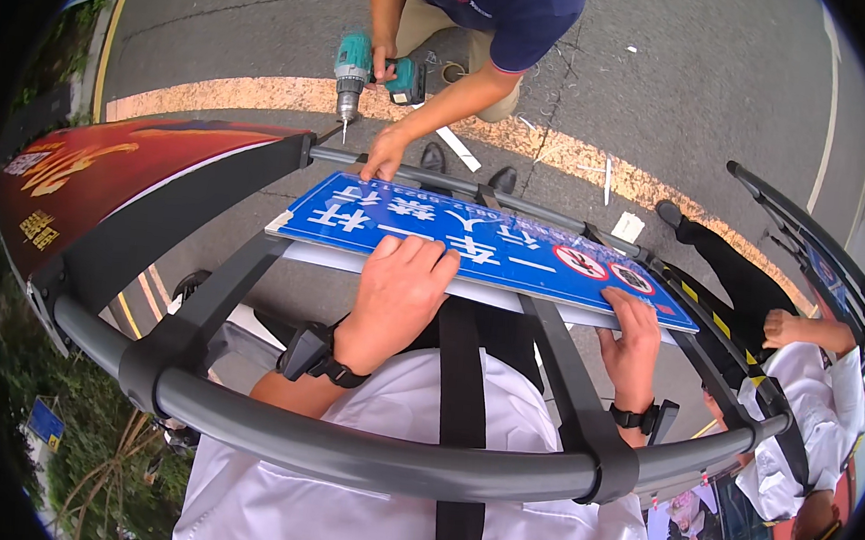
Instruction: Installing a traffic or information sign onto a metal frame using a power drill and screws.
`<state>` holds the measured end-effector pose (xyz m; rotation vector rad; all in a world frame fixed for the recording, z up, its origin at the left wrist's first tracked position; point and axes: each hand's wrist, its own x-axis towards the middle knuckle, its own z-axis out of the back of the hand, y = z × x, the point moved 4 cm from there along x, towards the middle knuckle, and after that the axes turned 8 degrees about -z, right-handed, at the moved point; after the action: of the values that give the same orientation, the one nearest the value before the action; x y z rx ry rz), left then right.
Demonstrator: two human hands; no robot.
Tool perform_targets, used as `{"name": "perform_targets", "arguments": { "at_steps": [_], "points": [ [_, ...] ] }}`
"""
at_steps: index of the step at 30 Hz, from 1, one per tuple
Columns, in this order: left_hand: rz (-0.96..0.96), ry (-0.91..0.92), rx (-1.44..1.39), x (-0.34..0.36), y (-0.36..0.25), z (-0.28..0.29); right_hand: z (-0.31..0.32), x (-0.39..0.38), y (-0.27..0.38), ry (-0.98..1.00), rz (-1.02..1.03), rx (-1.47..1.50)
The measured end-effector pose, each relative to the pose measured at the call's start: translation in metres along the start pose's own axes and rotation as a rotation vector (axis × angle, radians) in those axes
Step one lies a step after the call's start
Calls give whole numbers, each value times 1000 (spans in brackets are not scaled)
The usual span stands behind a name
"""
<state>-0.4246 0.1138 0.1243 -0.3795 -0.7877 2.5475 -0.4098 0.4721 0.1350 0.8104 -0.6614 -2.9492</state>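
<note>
My left hand [396,303] grips the near edge of a blue sign [411,215] with white lettering and red round symbols, fingers curled over it. My right hand [630,346] holds the same edge farther right, near the red symbols. A white sheet or board [343,258] shows under the sign, which lies on a grey metal frame [361,426] of bars. Opposite me, a person's hand [385,156] rests at the sign's far edge, and their other hand holds a teal drill [356,69] pointing down above the frame.
A red printed panel [102,192] is at the left. Another person in a white shirt [808,417] is at the right beside a black barrier bar [805,221]. White strips [458,149] lie on the road [705,108]. Trees [88,457] show at lower left.
</note>
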Motion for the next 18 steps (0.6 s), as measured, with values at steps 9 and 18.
{"name": "perform_targets", "arguments": {
  "at_steps": [9,18],
  "points": [
    [1,14,-1,-2,1,0,0,0,0,8,8,-10],
    [21,57,-5,-4,3,-3,0,-1,1,7,3,-23]
  ]
}}
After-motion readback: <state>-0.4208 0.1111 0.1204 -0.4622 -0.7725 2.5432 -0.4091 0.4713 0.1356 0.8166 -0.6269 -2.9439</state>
